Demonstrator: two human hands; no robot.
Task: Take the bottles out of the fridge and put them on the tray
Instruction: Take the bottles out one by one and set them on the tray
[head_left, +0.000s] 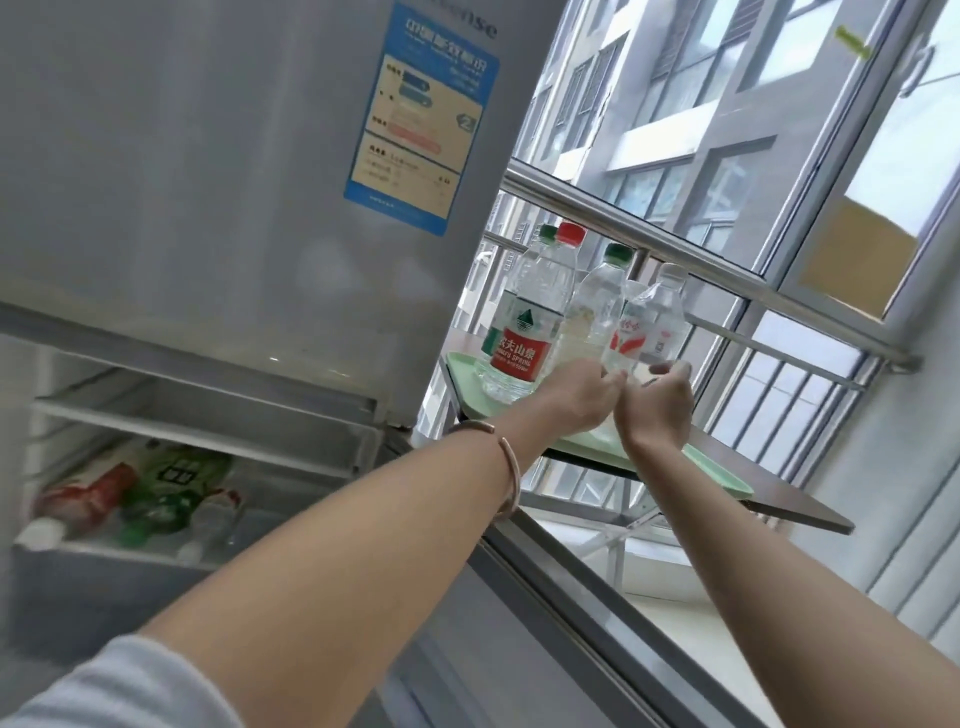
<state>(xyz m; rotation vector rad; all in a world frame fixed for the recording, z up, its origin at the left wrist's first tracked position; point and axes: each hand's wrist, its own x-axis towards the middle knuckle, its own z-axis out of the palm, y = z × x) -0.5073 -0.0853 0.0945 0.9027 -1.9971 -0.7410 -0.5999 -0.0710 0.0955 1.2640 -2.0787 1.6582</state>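
Four water bottles stand close together on a pale green tray, which lies on a dark narrow table set against a railed window facing a grey building. Left of the table, a silver fridge has its lower compartment open, with more bottles and packets lying in the drawer.

Both bare forearms reach out over the tray, wrists nearly touching. The left hand, a thin bangle on its wrist, curls around the base of the green-capped bottle; how firmly it holds cannot be told. Just right of it, the right hand is loosely cupped, fingers part open near the foot of the small clear-capped bottle, and contact cannot be told. Left of the left hand's grasp stands the red-capped Nongfu Spring bottle, with another green-capped bottle behind it
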